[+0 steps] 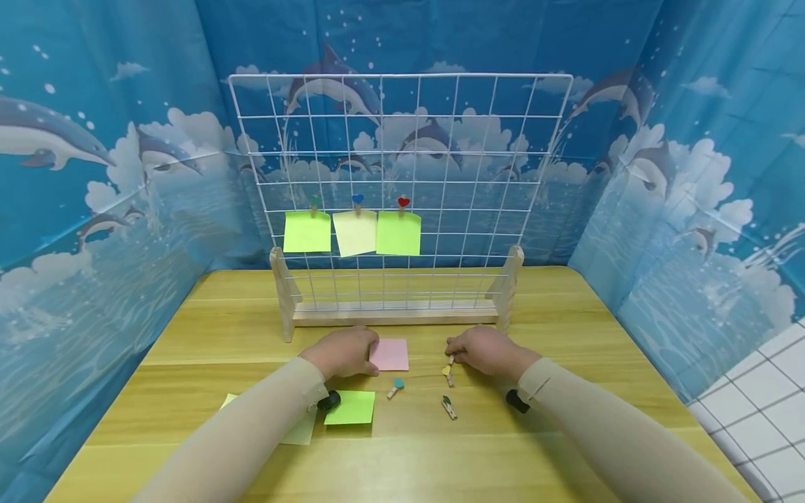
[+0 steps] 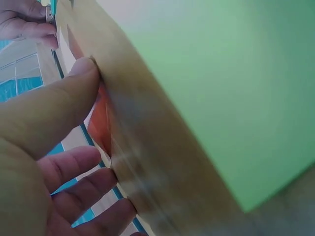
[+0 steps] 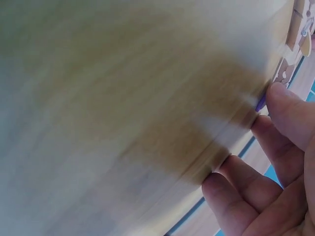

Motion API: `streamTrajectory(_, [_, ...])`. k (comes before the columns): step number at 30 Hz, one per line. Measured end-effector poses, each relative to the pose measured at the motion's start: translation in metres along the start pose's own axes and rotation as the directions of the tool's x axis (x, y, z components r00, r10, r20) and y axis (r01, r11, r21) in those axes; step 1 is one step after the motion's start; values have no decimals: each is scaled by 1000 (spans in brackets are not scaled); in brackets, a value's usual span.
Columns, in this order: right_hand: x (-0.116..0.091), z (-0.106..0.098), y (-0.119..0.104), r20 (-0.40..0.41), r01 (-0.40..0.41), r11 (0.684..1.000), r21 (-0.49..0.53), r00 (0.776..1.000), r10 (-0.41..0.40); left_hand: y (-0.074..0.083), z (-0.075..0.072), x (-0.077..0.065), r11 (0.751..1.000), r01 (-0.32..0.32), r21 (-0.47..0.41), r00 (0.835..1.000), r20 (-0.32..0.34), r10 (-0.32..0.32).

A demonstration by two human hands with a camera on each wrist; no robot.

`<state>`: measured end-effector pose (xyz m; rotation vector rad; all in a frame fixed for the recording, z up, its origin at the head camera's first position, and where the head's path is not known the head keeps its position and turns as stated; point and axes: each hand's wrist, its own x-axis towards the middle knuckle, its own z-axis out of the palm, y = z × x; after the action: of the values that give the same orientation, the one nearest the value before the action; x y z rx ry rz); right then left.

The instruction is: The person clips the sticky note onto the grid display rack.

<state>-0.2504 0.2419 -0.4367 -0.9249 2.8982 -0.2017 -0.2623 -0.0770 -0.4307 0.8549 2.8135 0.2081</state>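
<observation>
A pink sticky note (image 1: 393, 355) lies on the table below the wire rack. My left hand (image 1: 347, 351) holds it by its left side, thumb at the near corner and fingers at the far one. In the left wrist view, the shaded note (image 2: 101, 120) shows orange-red between thumb and fingers. To the right, my right hand (image 1: 489, 349) pinches a small wooden clothespin, mostly hidden by the fingers; its purple trim (image 3: 261, 102) peeks out in the right wrist view. Just below these fingers is a clothespin with a yellow heart (image 1: 447, 372).
A blue-heart clothespin (image 1: 396, 388) and a green-topped clothespin (image 1: 448, 407) lie nearer me. A green sticky note (image 1: 351, 407) and a pale note (image 1: 300, 429) are by my left forearm. Behind stands a white wire rack (image 1: 457, 183) on wooden feet, with three notes clipped to it.
</observation>
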Motion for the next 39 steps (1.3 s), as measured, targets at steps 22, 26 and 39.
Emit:
streamTrajectory(22, [-3,-3,1,-41,15,1000,2,999,-15,-7,7,17,985,-11,-173,998,-66,0])
streamTrajectory(26, [-5,-4,2,-57,-5,1000,18,998,6,-5,8,18,980,-2,-198,997,-70,-12])
streamTrajectory(39, [-8,-9,-2,-32,-89,993,80,995,91,2,7,17,967,12,-256,997,-73,-32])
